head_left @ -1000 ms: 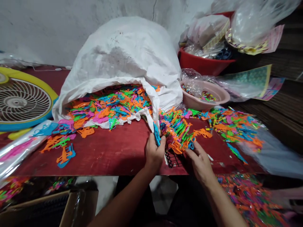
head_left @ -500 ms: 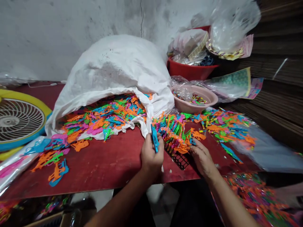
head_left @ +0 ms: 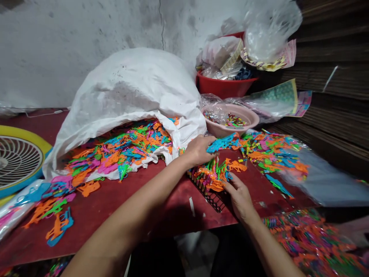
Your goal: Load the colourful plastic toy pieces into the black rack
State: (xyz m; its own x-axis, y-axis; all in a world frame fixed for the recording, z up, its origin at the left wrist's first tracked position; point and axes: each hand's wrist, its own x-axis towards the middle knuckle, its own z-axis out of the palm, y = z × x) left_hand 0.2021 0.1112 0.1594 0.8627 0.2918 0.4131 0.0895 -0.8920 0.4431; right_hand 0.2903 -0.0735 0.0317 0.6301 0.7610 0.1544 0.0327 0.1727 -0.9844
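My left hand [head_left: 200,150] reaches across the far end of a black rack [head_left: 215,202], its fingers closed on blue plastic toy guns [head_left: 223,142]. Orange and green toy guns [head_left: 215,179] stand packed in the rack's slots. My right hand [head_left: 242,200] is at the near right side of that row, with thumb and fingertips closed round the edge of a small blue and orange piece; the fingers partly hide it. Just beyond, a lone orange toy gun [head_left: 236,166] lies on the red table [head_left: 173,211].
A large white sack [head_left: 135,84] spills colourful toy guns at the left. Behind stand a pink basin [head_left: 232,129] of small pieces and a red tub [head_left: 226,86]. More toy guns [head_left: 276,152] lie at right beside plastic bags [head_left: 325,173]. A fan [head_left: 20,161] is far left.
My left hand has moved forward and right over the rack's far end, carrying blue toy guns. My right hand stays beside the row. The view has shifted slightly.
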